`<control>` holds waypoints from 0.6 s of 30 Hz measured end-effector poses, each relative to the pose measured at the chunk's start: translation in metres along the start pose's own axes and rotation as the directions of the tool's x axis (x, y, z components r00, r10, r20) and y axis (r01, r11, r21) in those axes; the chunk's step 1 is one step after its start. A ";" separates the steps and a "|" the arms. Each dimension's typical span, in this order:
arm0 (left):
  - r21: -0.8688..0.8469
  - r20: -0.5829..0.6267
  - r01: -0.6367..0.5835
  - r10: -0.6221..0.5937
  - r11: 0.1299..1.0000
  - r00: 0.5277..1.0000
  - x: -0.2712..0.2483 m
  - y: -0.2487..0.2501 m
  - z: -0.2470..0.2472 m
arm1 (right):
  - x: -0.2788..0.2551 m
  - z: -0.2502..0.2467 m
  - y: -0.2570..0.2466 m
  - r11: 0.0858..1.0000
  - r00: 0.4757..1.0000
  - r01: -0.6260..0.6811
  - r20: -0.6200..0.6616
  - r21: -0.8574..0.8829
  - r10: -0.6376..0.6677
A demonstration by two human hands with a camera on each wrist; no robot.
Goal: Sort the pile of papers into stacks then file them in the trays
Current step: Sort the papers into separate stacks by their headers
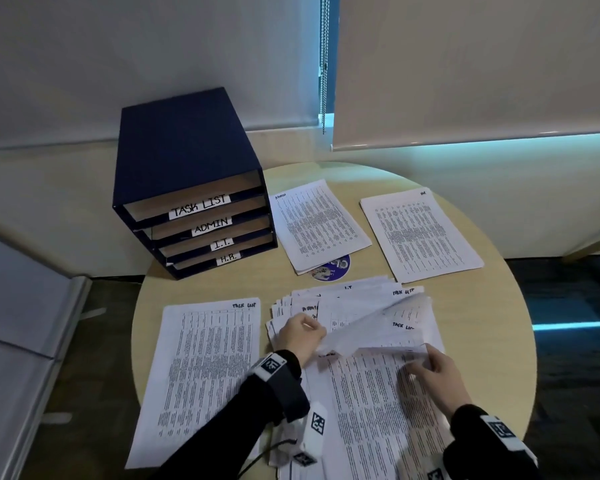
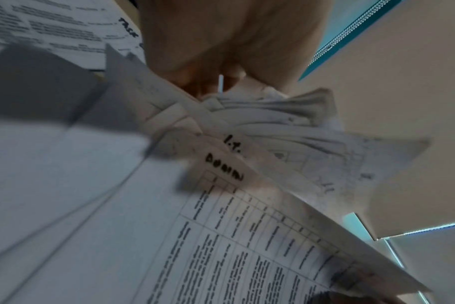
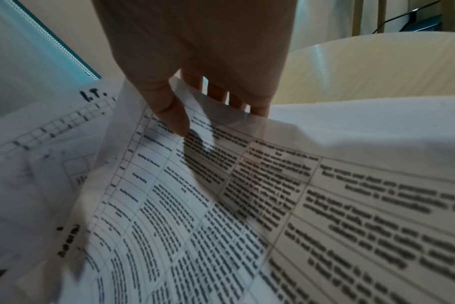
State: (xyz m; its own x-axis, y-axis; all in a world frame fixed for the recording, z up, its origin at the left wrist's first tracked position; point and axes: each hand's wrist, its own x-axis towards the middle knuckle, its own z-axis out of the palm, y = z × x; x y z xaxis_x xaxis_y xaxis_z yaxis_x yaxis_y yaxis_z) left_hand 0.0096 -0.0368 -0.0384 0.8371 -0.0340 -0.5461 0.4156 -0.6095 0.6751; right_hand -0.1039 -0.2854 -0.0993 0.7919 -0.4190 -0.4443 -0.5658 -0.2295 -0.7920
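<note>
We see three sorted stacks [image 1: 321, 223]; pile [image 1: 354, 306] remains, trays [image 1: 201, 223] unfilled. Left hand [image 1: 300, 336] grasps sheets, right hand [image 1: 437, 372] pinches sheet [image 1: 371, 332].

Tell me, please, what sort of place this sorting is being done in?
Probably an office. A blue filing tray unit labelled TASK LIST, ADMIN, I.T. and H.R. stands on a round table spread with printed papers, beside roller blinds.
</note>
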 end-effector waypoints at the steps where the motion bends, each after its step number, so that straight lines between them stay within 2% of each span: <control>1: 0.057 -0.055 0.039 -0.035 0.998 0.998 0.003 0.000 0.003 | 0.000 0.001 0.000 1.000 1.000 0.000 0.006 0.007 0.000; 4: 0.161 -0.174 0.133 -0.105 0.978 0.979 0.010 0.000 0.007 | -0.001 0.001 -0.002 1.000 1.000 0.002 0.019 0.006 -0.002; 9: 0.132 -0.137 0.214 -0.197 0.968 0.971 0.021 0.001 0.006 | 0.002 0.000 0.001 1.000 1.000 0.017 0.020 -0.015 -0.017; 14: -0.024 -0.177 0.148 -0.150 0.989 0.973 0.021 -0.006 0.002 | 0.000 0.001 -0.003 0.997 0.998 0.055 0.019 -0.055 -0.054; 18: 0.013 -0.241 0.030 -0.026 0.999 0.970 0.011 -0.014 0.013 | 0.004 0.002 0.002 0.998 0.999 0.036 0.023 -0.049 -0.035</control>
State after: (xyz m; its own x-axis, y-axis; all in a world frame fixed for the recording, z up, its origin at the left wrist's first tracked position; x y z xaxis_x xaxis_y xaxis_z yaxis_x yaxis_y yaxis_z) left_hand 0.0087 -0.0395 -0.0602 0.8868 0.1739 -0.4281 0.4362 -0.6205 0.6517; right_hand -0.1016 -0.2860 -0.1032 0.8161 -0.3903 -0.4262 -0.5476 -0.2867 -0.7861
